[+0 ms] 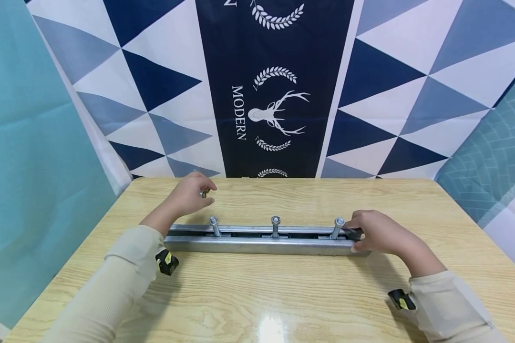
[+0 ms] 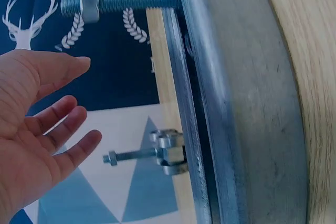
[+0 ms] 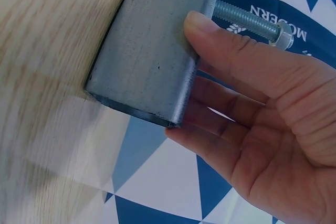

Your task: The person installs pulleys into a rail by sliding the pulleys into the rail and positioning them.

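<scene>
A long grey metal channel rail (image 1: 257, 245) lies across the table with its slot facing up. Three threaded bolts (image 1: 275, 227) stand out of the slot, each with a nut near its top. My right hand (image 1: 379, 232) grips the rail's right end, thumb on the front face (image 3: 152, 40) and fingers at the far side. Behind the left part of the rail hovers my left hand (image 1: 190, 193), fingers loosely bent and nothing between them. Near it, a roller trolley with wheels and a bolt (image 2: 170, 153) stands beyond the rail, mostly hidden by that hand in the head view.
The wood-grain table (image 1: 257, 286) ends at a patterned backdrop (image 1: 279, 95) along its far edge. A teal curtain (image 1: 38, 157) hangs at the left. Small black wrist cameras (image 1: 167, 262) sit below both wrists, close to the tabletop.
</scene>
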